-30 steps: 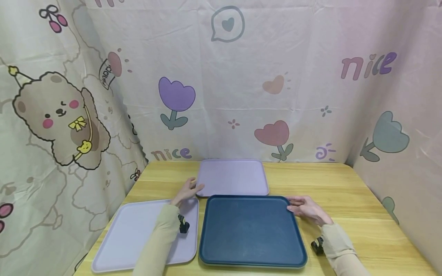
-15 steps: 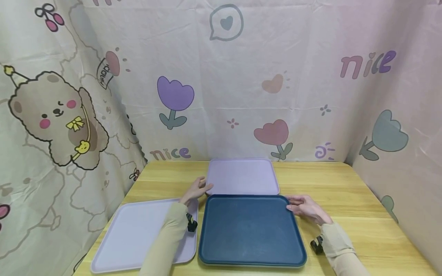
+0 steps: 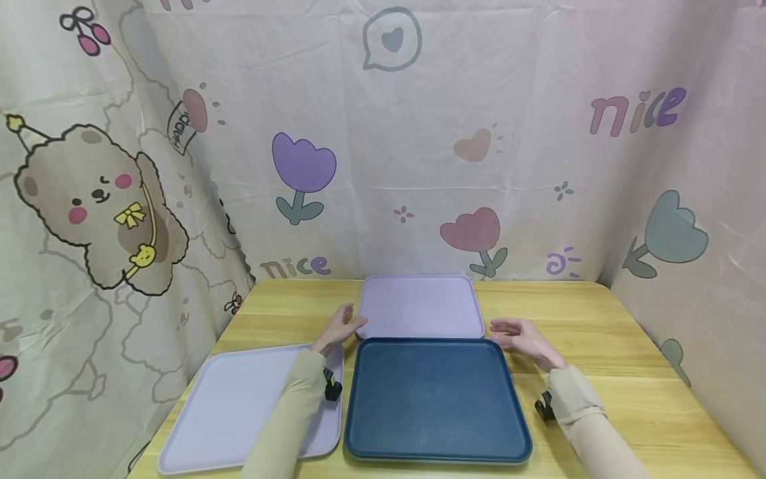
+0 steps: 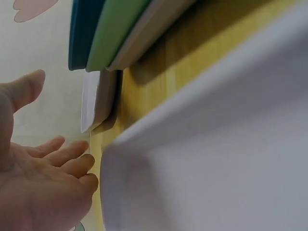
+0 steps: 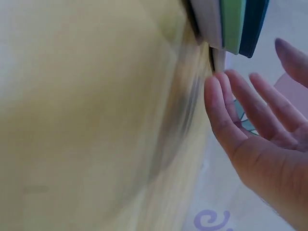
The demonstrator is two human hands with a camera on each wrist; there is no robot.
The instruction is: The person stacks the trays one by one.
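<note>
My left hand point(image 3: 339, 329) is at the left edge of a small lavender tray point(image 3: 421, 306) at the back of the table, fingers relaxed and thumb by its front left corner. In the left wrist view the palm and spread fingers point(image 4: 77, 165) hold nothing. My right hand point(image 3: 523, 340) hovers beside that tray's front right corner, just past the far right corner of the dark blue tray point(image 3: 437, 399). Its fingers are loosely extended and grasp nothing. Both wrist views show the dark blue tray stacked on a green tray point(image 4: 115, 33) and a pale one point(image 5: 208, 21).
A larger pale lavender tray point(image 3: 239, 399) lies on the left of the wooden table point(image 3: 634, 386), under the left forearm. Printed curtains point(image 3: 407, 133) stand right behind the table and along both sides.
The small lavender tray slid right with my left hand, then stopped. My right hand left the dark blue tray's corner and moved away toward the small tray's right side.
</note>
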